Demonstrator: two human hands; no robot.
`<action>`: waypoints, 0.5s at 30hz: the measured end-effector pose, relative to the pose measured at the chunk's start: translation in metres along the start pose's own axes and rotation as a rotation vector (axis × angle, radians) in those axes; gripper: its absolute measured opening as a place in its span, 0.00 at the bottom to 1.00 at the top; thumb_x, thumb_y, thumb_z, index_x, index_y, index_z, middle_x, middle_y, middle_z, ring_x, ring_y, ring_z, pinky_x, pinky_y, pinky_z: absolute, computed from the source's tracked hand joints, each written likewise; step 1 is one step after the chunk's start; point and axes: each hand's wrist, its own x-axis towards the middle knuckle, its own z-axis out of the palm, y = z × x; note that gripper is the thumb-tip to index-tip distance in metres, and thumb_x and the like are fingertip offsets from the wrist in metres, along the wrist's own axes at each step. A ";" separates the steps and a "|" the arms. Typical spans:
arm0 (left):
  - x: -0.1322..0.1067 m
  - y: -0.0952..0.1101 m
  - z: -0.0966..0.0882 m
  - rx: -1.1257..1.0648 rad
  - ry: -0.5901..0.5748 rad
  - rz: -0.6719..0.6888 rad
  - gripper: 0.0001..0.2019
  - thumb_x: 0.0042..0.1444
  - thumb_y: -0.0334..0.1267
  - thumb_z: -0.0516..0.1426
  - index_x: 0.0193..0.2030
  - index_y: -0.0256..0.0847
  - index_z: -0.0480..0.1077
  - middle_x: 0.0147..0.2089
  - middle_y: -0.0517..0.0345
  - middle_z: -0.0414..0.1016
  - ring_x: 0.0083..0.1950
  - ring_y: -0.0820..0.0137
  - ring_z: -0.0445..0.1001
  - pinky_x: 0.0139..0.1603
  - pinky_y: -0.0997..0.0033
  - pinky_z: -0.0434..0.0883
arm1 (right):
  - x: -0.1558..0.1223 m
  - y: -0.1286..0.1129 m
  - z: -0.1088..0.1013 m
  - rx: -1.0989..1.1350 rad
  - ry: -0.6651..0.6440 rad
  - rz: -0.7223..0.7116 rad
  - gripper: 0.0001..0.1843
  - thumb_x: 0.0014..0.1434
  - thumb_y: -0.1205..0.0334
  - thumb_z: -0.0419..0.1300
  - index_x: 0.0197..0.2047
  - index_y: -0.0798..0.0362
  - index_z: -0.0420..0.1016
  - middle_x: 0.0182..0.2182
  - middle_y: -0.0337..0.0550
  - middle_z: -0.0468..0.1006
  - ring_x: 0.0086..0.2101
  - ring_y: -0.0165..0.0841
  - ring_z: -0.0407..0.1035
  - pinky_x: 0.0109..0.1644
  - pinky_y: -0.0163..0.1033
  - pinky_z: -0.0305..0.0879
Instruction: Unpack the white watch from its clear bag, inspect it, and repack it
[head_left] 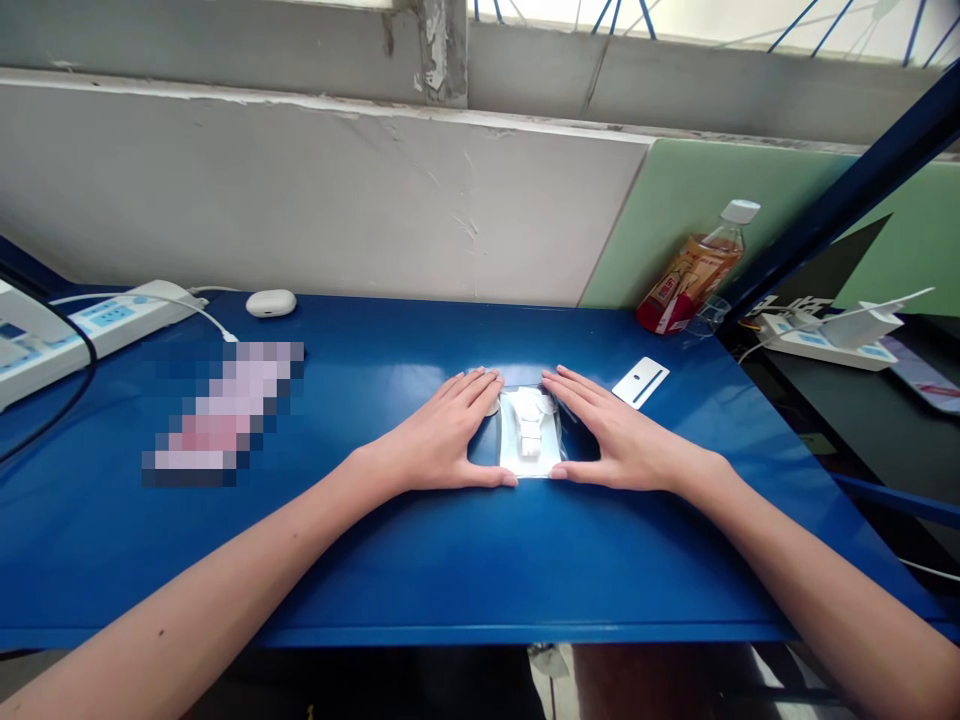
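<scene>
A small clear packet [509, 440] with a white item inside lies flat on the blue desk [525, 570]. The white item [531, 425] looks like a folded strap or clip; its kind I cannot make out. At the packet's left edge rests my left hand [450, 430], fingers stretched out and thumb at the near corner. My right hand [611, 430] lies along the right edge, its thumb touching the near right corner. Both hands are open and flat, framing the packet without gripping it. A white card [640, 382] with a dark stripe lies beyond my right hand.
At the back right a drink bottle [694, 270] leans against the green panel. A white earphone case [271, 303] sits near the wall, beside a power strip [127, 315] with cables. On the left lies a pixelated object [232, 410]. Another power strip [825, 340] is at right.
</scene>
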 end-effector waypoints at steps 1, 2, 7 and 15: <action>0.000 0.000 0.000 -0.001 0.002 -0.002 0.56 0.53 0.73 0.54 0.76 0.30 0.45 0.76 0.34 0.45 0.77 0.47 0.43 0.74 0.47 0.47 | 0.000 0.000 0.000 0.001 0.006 0.001 0.55 0.58 0.36 0.62 0.75 0.59 0.45 0.71 0.63 0.54 0.71 0.54 0.45 0.70 0.63 0.53; 0.000 0.000 0.000 -0.001 0.001 -0.005 0.56 0.53 0.72 0.55 0.75 0.30 0.45 0.76 0.34 0.45 0.77 0.46 0.43 0.74 0.47 0.47 | 0.000 0.001 0.001 0.000 0.008 0.004 0.55 0.58 0.36 0.62 0.75 0.59 0.45 0.71 0.63 0.54 0.71 0.54 0.45 0.70 0.63 0.53; 0.001 0.001 0.000 0.003 -0.015 -0.013 0.57 0.53 0.73 0.54 0.75 0.28 0.45 0.76 0.33 0.45 0.77 0.46 0.43 0.74 0.48 0.46 | 0.000 0.001 0.001 0.003 -0.013 0.019 0.56 0.58 0.35 0.61 0.75 0.60 0.45 0.72 0.63 0.53 0.71 0.53 0.44 0.71 0.61 0.52; 0.000 0.003 -0.001 0.014 -0.039 -0.024 0.58 0.54 0.74 0.53 0.76 0.28 0.41 0.77 0.35 0.42 0.78 0.48 0.41 0.75 0.50 0.44 | -0.001 0.002 -0.008 -0.009 -0.032 0.026 0.53 0.59 0.36 0.61 0.74 0.62 0.48 0.70 0.63 0.56 0.70 0.54 0.46 0.70 0.60 0.54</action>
